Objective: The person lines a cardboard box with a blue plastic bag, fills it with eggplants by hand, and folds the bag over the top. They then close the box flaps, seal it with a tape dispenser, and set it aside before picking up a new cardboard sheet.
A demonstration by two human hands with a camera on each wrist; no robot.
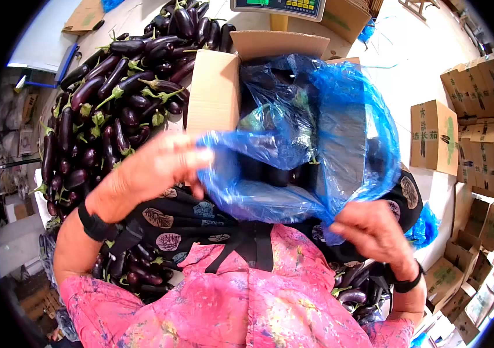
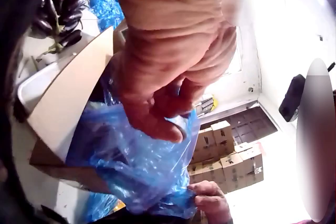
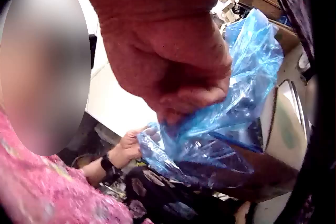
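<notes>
A blue plastic bag (image 1: 345, 133) lines an open cardboard box (image 1: 215, 95) in front of the person, its rim pulled up towards the body. Dark eggplants (image 1: 276, 174) show inside the bag, partly covered by its folds. At the bag's left edge, my left hand (image 1: 168, 165) pinches the plastic between thumb and fingers, slightly blurred. My right hand (image 1: 374, 229) grips the gathered near-right edge, fingers curled tight round the plastic, as the right wrist view also shows (image 3: 173, 77). Between the two hands the rim is stretched across the lap.
A large heap of eggplants (image 1: 113, 110) lies left of the box, and more (image 1: 360, 290) sit beside the lap. Beyond the box stands a digital scale (image 1: 279, 7). Printed cardboard boxes (image 1: 433, 136) are stacked at the right, near another crumpled blue bag (image 1: 425, 226).
</notes>
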